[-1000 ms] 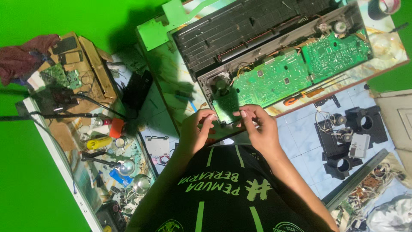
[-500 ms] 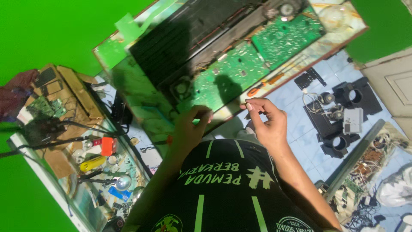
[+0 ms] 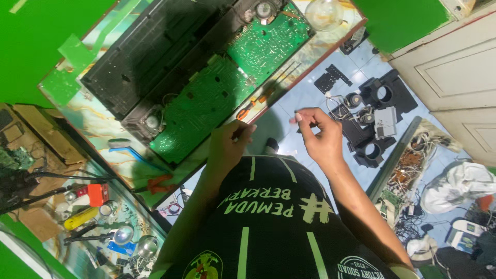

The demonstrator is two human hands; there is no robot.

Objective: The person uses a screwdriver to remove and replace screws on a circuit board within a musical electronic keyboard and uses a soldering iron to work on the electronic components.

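Note:
An opened black device (image 3: 155, 62) with two green circuit boards (image 3: 206, 101) lies on a patterned table (image 3: 103, 129). My left hand (image 3: 227, 147) is at the table's near edge, just below the nearer board, with its fingers closed around a thin dark tool (image 3: 241, 133). My right hand (image 3: 318, 135) is held up over the floor to the right of the table, and its thumb and fingertips pinch a small white piece (image 3: 298, 118). An orange-handled screwdriver (image 3: 248, 109) lies on the table edge between my hands and the board.
Red-handled pliers (image 3: 157, 183) and a blue tool (image 3: 132, 152) lie on the table's left part, a glass bulb (image 3: 324, 13) at its far end. Black speaker housings (image 3: 377, 124) and wires sit on the tiled floor. A lower shelf (image 3: 98, 217) holds small tools. A white door (image 3: 454, 77) stands at the right.
The view has swung, so the table now sits higher and to the left. Both hands have drawn back from the board's edge, and my right hand has moved off to the right.

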